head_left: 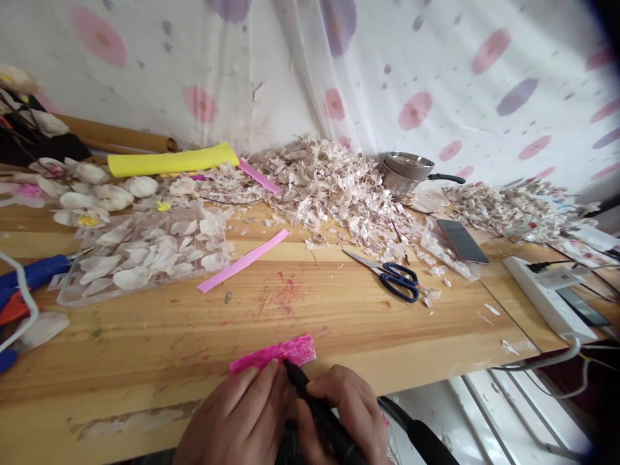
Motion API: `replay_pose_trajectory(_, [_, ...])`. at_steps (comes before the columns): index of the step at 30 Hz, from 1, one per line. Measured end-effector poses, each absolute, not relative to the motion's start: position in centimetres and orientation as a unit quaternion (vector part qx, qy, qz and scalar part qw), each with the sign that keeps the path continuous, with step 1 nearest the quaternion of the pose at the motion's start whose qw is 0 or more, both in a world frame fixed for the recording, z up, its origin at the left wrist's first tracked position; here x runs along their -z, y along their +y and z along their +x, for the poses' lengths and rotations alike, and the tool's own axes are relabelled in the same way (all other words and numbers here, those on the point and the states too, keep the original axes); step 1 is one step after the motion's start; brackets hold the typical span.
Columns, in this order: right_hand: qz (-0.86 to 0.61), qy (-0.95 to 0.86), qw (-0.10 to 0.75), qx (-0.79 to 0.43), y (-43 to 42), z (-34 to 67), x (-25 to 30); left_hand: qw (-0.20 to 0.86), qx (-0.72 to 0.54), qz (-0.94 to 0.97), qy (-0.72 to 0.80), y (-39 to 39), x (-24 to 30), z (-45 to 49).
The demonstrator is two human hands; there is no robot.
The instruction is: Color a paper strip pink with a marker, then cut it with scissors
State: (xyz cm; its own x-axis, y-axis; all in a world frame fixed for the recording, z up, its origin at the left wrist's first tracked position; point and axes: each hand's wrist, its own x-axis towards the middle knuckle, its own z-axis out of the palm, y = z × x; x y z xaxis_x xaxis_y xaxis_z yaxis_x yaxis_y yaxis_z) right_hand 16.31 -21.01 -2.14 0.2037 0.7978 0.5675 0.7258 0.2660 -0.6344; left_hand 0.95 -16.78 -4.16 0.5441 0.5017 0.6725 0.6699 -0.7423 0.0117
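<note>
At the bottom of the view, my left hand [237, 413] rests its fingers on a crinkled magenta paper strip [274, 352], holding it on the wooden workbench [145, 361]. My right hand [343, 413] grips a black pen-shaped tool [320, 420], whose tip touches the strip's lower edge near my left fingers. A black cord [416, 434] runs from behind my right hand towards the lower right. Part of the strip is hidden under my fingers.
A large heap of pale paper petals [324, 194] covers the bench's back. Nearby are black-handled scissors [397, 280], a metal saucepan [404, 174], a petal-filled plastic bag [145, 255], a pink strip [242, 261], and a white power strip [547, 297] at right.
</note>
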Motion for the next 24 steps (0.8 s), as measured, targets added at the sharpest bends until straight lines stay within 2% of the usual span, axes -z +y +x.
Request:
replay_pose_trajectory(7, [-0.593, -0.651, 0.471, -0.052, -20.4, 16.9, 1.9, 0.116, 0.336, -0.877, -0.323, -16.8, 4.2, 0.8])
replay_pose_trajectory(12, [-0.593, -0.663, 0.456, -0.021, -19.9, 17.5, 1.8, 0.117, 0.335, -0.869, -0.345, -16.9, 4.4, 0.7])
replay_pose_trajectory(24, [-0.607, -0.636, 0.476, -0.029, -19.6, 16.9, 1.1, 0.106, 0.343, -0.865, -0.349, -16.9, 4.2, 1.0])
